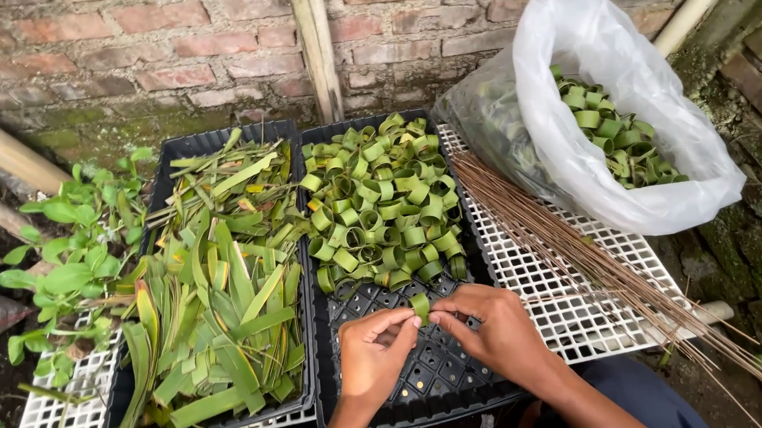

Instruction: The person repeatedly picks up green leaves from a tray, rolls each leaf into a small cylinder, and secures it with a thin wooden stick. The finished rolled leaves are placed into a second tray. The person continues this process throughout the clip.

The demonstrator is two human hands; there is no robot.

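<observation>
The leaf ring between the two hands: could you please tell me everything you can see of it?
The leaf ring is a narrow strip of green leaf curled into a small loop, glossy and fresh-looking. It stands roughly upright, pinched between the fingertips of the left hand and the right hand, which cover its lower part. It is held just above the bare front part of the black tray, near the front edge of the pile of rings that looks just like it.

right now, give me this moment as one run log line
left hand: pinching leaf ring | right hand: pinching same ring | under: black tray | behind: ring pile
</observation>
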